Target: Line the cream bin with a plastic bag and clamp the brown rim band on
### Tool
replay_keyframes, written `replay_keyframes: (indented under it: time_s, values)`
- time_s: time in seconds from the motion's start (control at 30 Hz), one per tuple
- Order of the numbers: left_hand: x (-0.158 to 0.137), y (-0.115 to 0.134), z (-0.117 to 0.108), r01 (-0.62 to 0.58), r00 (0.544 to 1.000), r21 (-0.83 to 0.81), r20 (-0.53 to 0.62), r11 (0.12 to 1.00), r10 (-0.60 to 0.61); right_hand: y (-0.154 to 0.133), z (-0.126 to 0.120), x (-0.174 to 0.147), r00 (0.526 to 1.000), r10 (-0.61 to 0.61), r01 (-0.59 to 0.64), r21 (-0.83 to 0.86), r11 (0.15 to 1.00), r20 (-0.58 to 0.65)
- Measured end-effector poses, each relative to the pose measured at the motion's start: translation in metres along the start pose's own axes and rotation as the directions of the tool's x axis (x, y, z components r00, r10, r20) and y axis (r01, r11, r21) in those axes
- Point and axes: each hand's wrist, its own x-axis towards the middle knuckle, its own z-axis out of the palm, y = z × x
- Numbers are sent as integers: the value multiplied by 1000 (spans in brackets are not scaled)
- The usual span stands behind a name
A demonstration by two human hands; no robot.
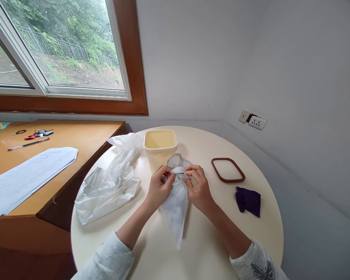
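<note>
A translucent white plastic bag (176, 208) is bunched into a knot between my two hands, over the middle of the round table. My left hand (161, 186) pinches the knot from the left. From the right, my right hand (198, 187) pinches it with thumb and fingers. One pointed end of the bag hangs toward me, and a looser end puffs up beyond the knot. Just behind my hands stands a cream plastic bin (160, 149), its lower part partly covered by the bag and my left hand.
Another crumpled plastic bag (107, 186) lies at the table's left. To the right are a brown square ring (242, 177) and a dark purple cloth (249, 201) on the round table (216, 249). A wooden desk (96, 136) with papers (35, 175) and a pen (28, 144) adjoins at left.
</note>
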Motion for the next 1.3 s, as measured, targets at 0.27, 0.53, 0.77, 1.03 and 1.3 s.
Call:
replay_keyframes:
  time_s: [0.27, 0.53, 0.77, 1.03, 1.3]
  values:
    - [3, -3, -3, -4, 999, 16, -47, 1000, 5, 1, -2, 1, 995, 42, -54, 128, 990, 91]
    - [5, -6, -6, -12, 996, 54, -87, 998, 16, 1, -7, 2, 968, 53, -121, 275, 954, 244]
    - [6, -10, -7, 0, 994, 20, -114, 1000, 3, -1, -7, 2, 973, 34, -91, 242, 966, 228]
    - [3, -3, -5, 19, 999, -19, -50, 1000, -20, -9, -6, 0, 996, 23, -27, 47, 999, 82]
    - [-2, -1, -3, -9, 999, -8, 30, 1000, 10, -2, 1, 0, 997, 63, -61, -55, 997, 36]
